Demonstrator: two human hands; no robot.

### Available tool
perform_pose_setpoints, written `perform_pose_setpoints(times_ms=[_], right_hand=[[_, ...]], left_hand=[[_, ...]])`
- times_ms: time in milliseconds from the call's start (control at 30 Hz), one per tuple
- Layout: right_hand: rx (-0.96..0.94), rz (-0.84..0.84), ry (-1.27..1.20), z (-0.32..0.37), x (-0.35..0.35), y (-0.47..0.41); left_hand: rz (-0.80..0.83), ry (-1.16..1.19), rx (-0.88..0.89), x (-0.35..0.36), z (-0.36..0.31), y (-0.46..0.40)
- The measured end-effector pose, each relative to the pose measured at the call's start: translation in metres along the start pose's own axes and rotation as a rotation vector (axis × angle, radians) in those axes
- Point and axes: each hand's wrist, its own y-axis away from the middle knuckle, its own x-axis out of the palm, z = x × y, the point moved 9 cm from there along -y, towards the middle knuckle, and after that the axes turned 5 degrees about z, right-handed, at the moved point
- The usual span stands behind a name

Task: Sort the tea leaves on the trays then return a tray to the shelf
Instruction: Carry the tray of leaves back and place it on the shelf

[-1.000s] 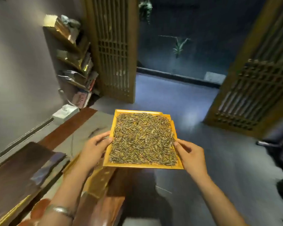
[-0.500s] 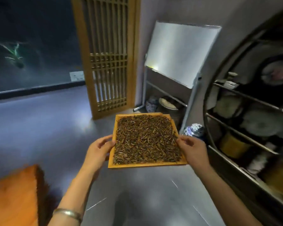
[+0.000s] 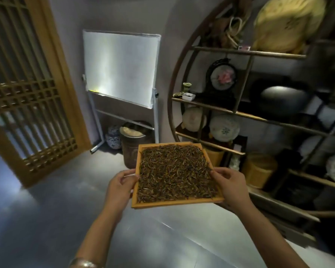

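You hold the wooden tray [image 3: 177, 203] in mid-air above the grey floor [image 3: 46, 219], one hand on each side. Your left hand [image 3: 118, 187] grips the left rim, fingers [image 3: 125, 174] curled round the edge with the thumb on top. Your right hand [image 3: 232, 187] grips the right rim the same way, fingers clamped on the wood. A metal bangle [image 3: 83, 263] sits on your left wrist.

The tea leaves [image 3: 174, 171] cover the tray's whole bed in a dense brown and golden layer, reaching all four rims.

The round wooden shelf [image 3: 240, 113] stands just beyond the tray on the right. On its boards sit wrapped tea cakes [image 3: 223, 127], a dark-framed round flower panel [image 3: 223, 77], a small green vase [image 3: 186, 87] and yellow cylindrical boxes [image 3: 258, 170]. The print on the wrappers is too blurred to read.

Far left of the shelf stands a whiteboard [image 3: 120, 67] on a metal frame, its surface showing no legible writing. Beneath it sit a blue-and-white porcelain jar [image 3: 112, 138] and a brown lidded jar [image 3: 131, 149]. A wooden lattice door [image 3: 27, 93] fills the left.
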Motion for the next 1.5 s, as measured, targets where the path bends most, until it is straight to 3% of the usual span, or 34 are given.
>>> perform_pose_setpoints(times_ms=[567,800,1067,1500], right_hand=[[-0.013,-0.216,0.036,-0.042,-0.081,-0.248],[0.044,-0.306,-0.016,-0.064,-0.071,-0.344],[0.112,-0.492,-0.009,-0.078,-0.057,-0.438],[0.158,-0.615,0.056,-0.127,-0.084,-0.551]], left_hand=[[0.16,-0.145,0.028,0.191,-0.036,-0.269],[0.236,-0.102,0.008,0.233,-0.029,-0.388],[0.455,-0.057,-0.001,0.29,-0.051,-0.527],[0.606,-0.116,-0.109,0.389,-0.024,-0.644]])
